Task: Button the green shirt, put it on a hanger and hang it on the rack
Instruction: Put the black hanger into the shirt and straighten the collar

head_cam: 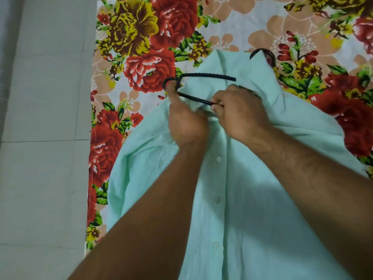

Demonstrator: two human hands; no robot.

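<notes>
The pale green shirt (252, 199) lies front up on a flowered bedsheet, its placket shut by several white buttons. A black hanger (205, 75) lies at the collar end; its left shoulder end sticks out of the cloth and its hook (256, 52) shows above the collar. My left hand (185, 120) grips the shirt cloth near the collar, with a finger touching the hanger's left bend. My right hand (240, 112) pinches the hanger's lower bar together with the cloth. The rest of the hanger is hidden under the shirt.
The flowered bedsheet (145, 37) covers the bed, and its left edge runs down the frame. Pale floor tiles (44, 118) lie to the left of the bed. No rack is in view.
</notes>
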